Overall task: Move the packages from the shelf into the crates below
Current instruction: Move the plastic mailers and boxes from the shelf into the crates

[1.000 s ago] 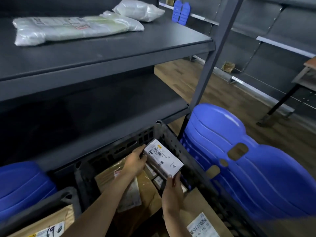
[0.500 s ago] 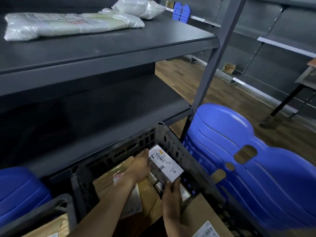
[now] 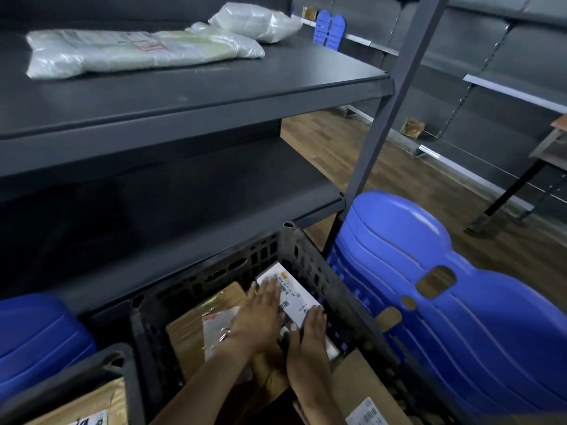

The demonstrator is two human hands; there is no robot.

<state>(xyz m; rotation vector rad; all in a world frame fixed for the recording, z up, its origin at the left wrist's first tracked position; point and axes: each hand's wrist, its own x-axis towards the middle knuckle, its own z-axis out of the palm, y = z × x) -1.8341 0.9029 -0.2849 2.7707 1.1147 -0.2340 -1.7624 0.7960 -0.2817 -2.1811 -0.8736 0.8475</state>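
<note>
Down it's gone: the white box (image 3: pixel 296 297) I had raised between both hands a moment back now lies low in the far right corner of the black crate (image 3: pixel 214 273), and my view has dipped with it.

Biggest first. The grey shelf (image 3: pixel 214 96) above carries two packages not yet moved. The long plastic-wrapped package (image 3: pixel 138 52) lies with its long axis left to right along the shelf, up and to the left of my hands. The smaller plastic bag (image 3: pixel 254 23) sits just behind its right end, touching or nearly so.

In the crate, brown parcels (image 3: pixel 190 329) lie beside the box, whose long axis runs away from me toward the corner. My left hand (image 3: pixel 260 320) rests flat on its left edge, fingers straight, gripping nothing. My right hand (image 3: pixel 310 335) rests at its near end, fingers straight too, nothing pinched.

I reckon the box is placed. The next reach is up and left, so the left hand is the nearer one for the long package, which is probably best taken across its middle.
</note>
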